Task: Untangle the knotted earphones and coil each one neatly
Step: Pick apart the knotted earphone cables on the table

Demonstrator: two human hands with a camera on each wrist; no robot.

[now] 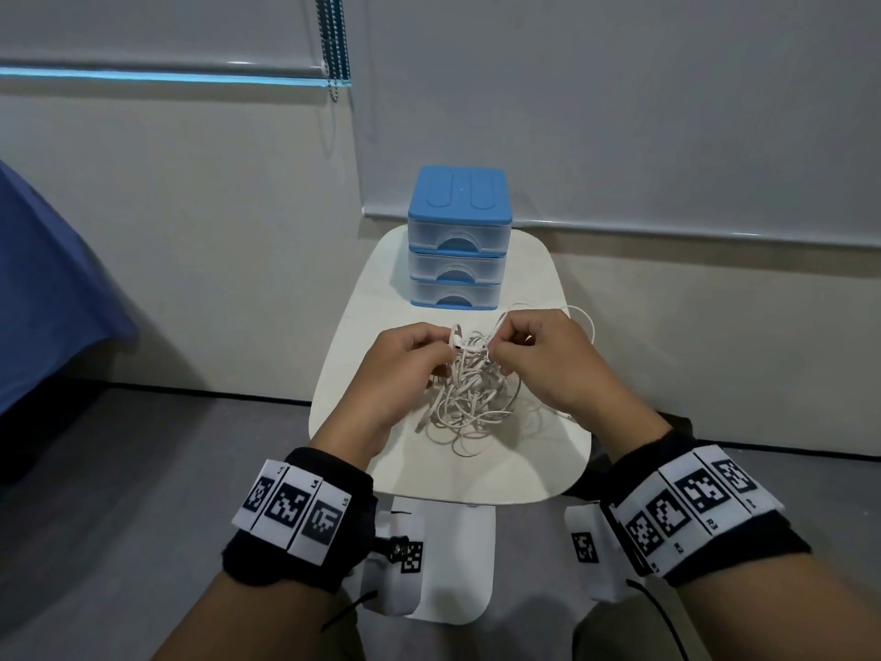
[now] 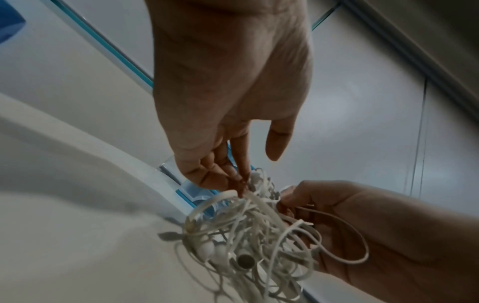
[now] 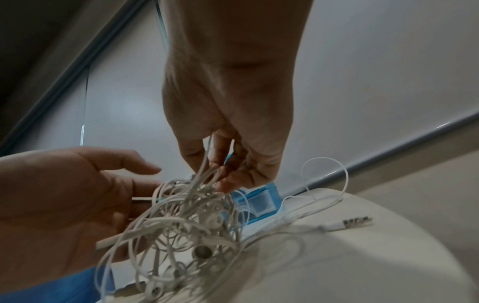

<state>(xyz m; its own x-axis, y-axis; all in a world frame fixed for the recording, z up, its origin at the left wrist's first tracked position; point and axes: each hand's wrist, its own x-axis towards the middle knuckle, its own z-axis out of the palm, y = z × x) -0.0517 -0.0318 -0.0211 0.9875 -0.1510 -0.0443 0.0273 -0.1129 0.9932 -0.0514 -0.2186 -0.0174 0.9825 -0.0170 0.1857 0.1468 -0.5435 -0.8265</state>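
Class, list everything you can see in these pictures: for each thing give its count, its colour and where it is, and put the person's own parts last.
Earphone tangle: one knotted bundle, white, on the table's middle, its top lifted between both hands.
Jack plug: one, white with metal tip, lying on the table to the right.
Drawer unit: one, three clear drawers with blue top, at the table's far end.
Table: one, white, rounded.
Blue cloth: one, far left.
Blind cord: one beaded cord, hanging by the wall.
Wristbands: two, black with white markers.
Left hand: pinching the cords.
Right hand: pinching the cords.
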